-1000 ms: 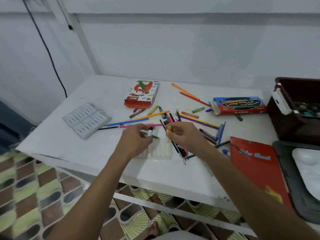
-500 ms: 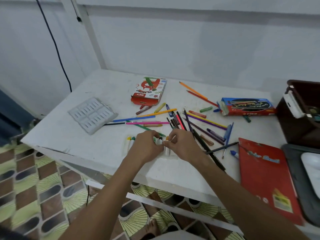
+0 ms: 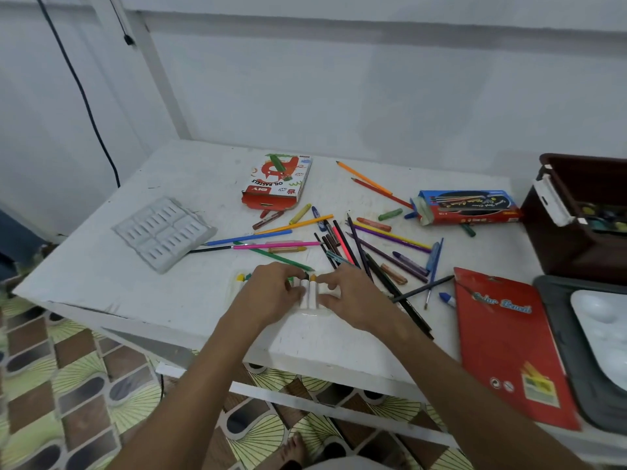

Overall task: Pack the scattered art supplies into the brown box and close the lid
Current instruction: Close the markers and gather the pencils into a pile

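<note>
A row of white-barrelled markers (image 3: 309, 293) in a clear tray (image 3: 307, 313) is seen at the near table (image 3: 101, 279) edge. The barrels are pinched from both sides: left hand (image 3: 268, 296) and right hand (image 3: 349, 300), fingers curled onto them. Markers judged light, stiff, smooth and prone to rolling; the thin tray likely flexes, so support from beneath both ends is advised. Loose pencils (image 3: 369, 245) lie just beyond. The brown box (image 3: 573, 245) stands open, well apart, at far right.

Scattered colored pencils (image 3: 380, 239) mid-table; open brown box (image 3: 573, 239) far right.
</note>
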Available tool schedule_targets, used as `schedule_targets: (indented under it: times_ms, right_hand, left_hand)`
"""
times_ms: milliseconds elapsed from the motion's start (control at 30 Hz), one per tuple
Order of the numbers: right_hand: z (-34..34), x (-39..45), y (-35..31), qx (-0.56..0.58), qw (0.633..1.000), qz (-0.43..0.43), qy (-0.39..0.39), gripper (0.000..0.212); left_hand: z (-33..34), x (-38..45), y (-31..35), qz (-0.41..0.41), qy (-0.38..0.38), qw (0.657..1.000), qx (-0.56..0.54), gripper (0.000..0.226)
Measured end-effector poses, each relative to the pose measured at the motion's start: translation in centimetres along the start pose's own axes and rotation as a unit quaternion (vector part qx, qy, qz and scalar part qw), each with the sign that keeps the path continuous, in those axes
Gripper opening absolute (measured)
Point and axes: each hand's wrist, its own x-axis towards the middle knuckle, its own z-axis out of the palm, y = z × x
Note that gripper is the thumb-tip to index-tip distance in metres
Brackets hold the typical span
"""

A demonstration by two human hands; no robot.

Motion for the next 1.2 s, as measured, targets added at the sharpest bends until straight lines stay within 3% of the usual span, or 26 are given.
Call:
schedule_targets:
  times_ms: [500,833,1200]
  right_hand:
    - [1.0,-0.3,-0.4,-0.048,0.999,0.004,0.001,0.045]
    - [1.7,-0.5,-0.7,-0.079,0.997,0.024,0.012,0.043]
    - [2.1,-0.9,-1.2,-0.104,0.993,0.036,0.052,0.040]
  left_hand:
    - [-0.6,0.8,0.1,0.072,-0.058,0.986,0.135,0.025]
    - [-0.7,1.5,-0.7,0.131,-0.069,0.979,0.139,0.019]
    - [-0.1,1.3,-1.7,0.164,-0.050,0.981,0.093,0.032]
